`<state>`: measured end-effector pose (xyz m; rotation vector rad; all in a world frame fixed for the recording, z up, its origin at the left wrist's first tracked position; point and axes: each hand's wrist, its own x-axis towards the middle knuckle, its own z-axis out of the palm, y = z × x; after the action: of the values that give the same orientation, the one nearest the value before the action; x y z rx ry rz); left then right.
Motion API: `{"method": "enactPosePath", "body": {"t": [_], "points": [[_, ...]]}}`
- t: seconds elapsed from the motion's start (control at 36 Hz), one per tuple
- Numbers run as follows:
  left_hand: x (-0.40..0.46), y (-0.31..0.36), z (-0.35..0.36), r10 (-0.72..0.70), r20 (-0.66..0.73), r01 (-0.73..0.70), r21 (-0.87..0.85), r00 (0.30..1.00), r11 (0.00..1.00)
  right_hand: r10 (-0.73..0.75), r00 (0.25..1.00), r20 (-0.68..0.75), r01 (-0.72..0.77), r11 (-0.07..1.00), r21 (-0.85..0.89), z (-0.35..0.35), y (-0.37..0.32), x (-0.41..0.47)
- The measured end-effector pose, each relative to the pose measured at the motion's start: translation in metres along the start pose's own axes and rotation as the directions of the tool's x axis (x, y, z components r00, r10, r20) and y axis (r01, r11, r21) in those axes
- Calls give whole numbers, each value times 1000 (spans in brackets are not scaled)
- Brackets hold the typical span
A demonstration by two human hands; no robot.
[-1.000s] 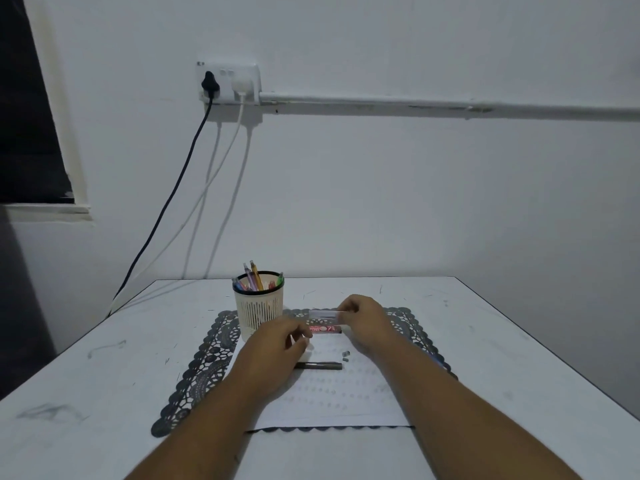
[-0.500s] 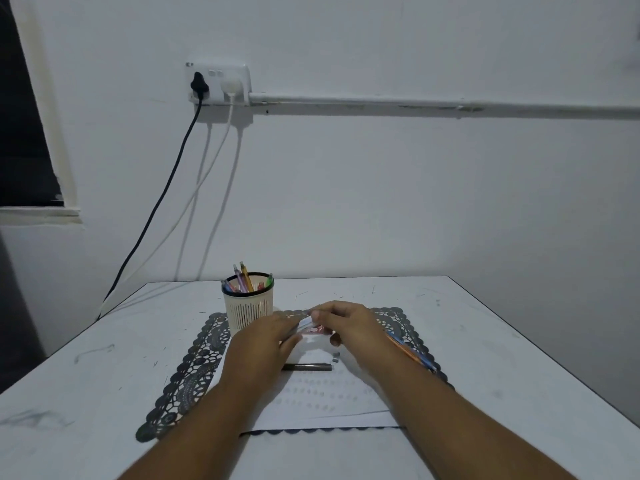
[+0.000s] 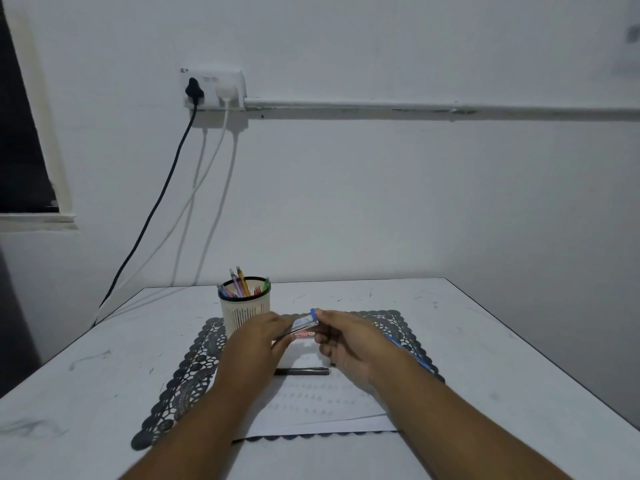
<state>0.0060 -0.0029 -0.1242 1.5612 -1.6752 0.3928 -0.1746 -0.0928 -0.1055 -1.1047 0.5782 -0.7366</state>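
Both hands meet low over the middle of the table, forearms bare and reaching in from the bottom edge, angled towards each other; the left hand (image 3: 256, 344) shows its back to the camera, knuckles up, fingers curled round the lower end of a small clear case (image 3: 302, 323); the right hand (image 3: 349, 344) is turned palm inward, its thumb and forefinger pinching the upper end of that case at its blue cap (image 3: 313, 311), the other fingers loosely bent beneath. The case is tilted, cap end higher and farther, held just above the paper between the two hands; right under it sits a small red-labelled piece (image 3: 304, 335), and whether it lies on the sheet or belongs to the case cannot be told.

Nearest the viewer lies a white sheet of paper (image 3: 311, 410) with faint rows of marks; on it, below the hands, a dark pen (image 3: 301, 371) lies crosswise. The sheet rests on a black lace placemat (image 3: 180, 386); a blue pen (image 3: 412, 355) lies on the mat's right side, partly hidden by the right forearm. Behind the left hand, on the mat's far left corner, stands a pale slotted pen cup (image 3: 244, 306) holding several coloured pens upright. All of this sits on a scuffed white table (image 3: 485, 358); beyond it, a white wall carries a socket plate (image 3: 213, 88) with a black cable (image 3: 156, 202) and a white cable (image 3: 214, 157) hanging down.
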Motion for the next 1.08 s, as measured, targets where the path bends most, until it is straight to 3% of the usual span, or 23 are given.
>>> {"method": "enactPosePath", "body": {"t": [0.14, 0.28, 0.39, 0.56, 0.75, 1.08], "points": [[0, 1, -3, -22, -4, 22, -16, 1000, 1000, -40, 999, -16, 37, 989, -144, -4, 0, -1], [1, 9, -13, -94, 58, 103, -181, 994, 978, 16, 997, -75, -23, 995, -96, 1, 3, 0], [1, 14, -15, -265, 147, 303, -439, 953, 846, 113, 990, -83, -110, 993, 45, 3, 2, 1], [2, 28, -18, -302, 188, 350, -642, 934, 682, 180, 982, -61, -165, 966, 200, 4, 4, 6], [1, 29, -18, -315, 209, 363, -724, 926, 587, 186, 981, -63, -165, 954, 251, 5, 7, 7], [2, 33, -20, -339, 204, 369, -750, 918, 549, 204, 977, -54, -183, 947, 265, 6, 6, 8]]}}
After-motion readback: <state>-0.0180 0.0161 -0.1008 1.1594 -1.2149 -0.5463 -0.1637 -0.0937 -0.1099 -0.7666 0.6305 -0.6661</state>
